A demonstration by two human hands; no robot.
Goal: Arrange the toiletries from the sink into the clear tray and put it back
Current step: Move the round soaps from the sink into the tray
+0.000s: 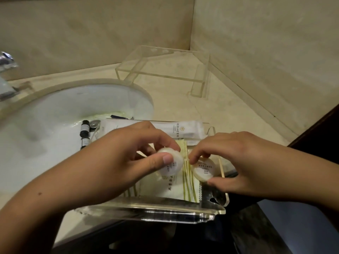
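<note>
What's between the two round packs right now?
Head view: only the green-striped sachet, lying in the clear tray below, shows between the left round pack and right round pack.

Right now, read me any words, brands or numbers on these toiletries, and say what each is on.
Nothing reads clearly.
Long white sachet: gold flower logo, characters blurred.
First round packet, in left hand: print too small.
Second round packet, in right hand: print too small.
Striped sachet: characters blurred.
Dark bottles: labels unreadable.

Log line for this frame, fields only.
stage: filling | left hand holds left round pack | right hand holds right round pack | both over clear tray | dark bottles in sink
</note>
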